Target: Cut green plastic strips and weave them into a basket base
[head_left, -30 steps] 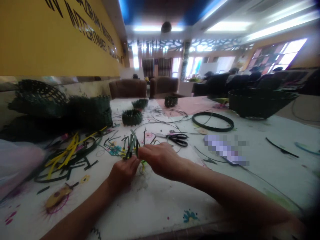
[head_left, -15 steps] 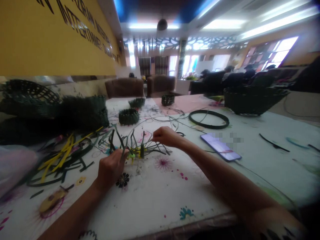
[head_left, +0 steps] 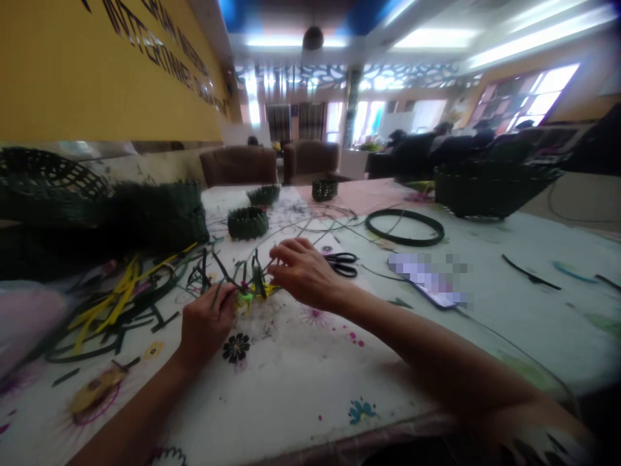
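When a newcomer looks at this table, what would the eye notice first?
Probably the left hand and right hand near the middle, on either side of a cluster of green and yellow strips. Next, perhaps, the large dark basket at the back right, and the bright yellow strips lying loose on the left.

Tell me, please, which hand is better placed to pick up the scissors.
Probably the right hand: it is close beside the black-handled scissors, while the left hand is farther away and appears to hold dark green strips.
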Motion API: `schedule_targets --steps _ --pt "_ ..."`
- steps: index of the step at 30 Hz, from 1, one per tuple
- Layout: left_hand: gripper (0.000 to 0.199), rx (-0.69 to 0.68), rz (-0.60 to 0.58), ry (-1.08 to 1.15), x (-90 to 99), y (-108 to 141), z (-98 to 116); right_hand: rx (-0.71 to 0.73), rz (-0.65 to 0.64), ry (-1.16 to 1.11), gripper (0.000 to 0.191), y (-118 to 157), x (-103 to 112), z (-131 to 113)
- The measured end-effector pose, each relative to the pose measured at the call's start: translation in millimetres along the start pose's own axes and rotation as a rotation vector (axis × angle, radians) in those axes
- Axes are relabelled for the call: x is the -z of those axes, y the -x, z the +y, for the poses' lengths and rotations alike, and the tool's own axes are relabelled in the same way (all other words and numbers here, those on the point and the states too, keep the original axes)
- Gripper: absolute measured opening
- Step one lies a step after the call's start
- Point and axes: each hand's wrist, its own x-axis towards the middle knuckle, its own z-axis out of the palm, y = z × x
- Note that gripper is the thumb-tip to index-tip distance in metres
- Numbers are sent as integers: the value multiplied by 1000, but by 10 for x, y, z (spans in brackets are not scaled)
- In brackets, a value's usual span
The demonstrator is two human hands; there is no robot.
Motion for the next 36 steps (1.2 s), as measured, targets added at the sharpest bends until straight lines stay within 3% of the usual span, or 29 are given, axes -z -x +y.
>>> schedule_targets --steps 13,20,26,28,32,34,36 --pt "8 -7 -38 36 -15 32 31 83 -62 97 15 19 -78 -25" --pt "10 -27 -141 103 12 42 92 80 -58 37 18 9 -27 -37" --pt "14 -86 -275 193 -23 62 94 32 -141 -13 23 15 -50 38" --pt "15 -52 -310 202 -38 70 89 12 -108 -21 23 18 -69 30" --pt "14 35 -267 189 -48 82 96 45 22 -2 22 -8 21 -131" --pt "15 40 -271 183 -45 80 105 56 -31 6 24 -30 111 -241" --pt "16 40 -271 180 -37 70 114 17 -196 8 23 -51 184 -323"
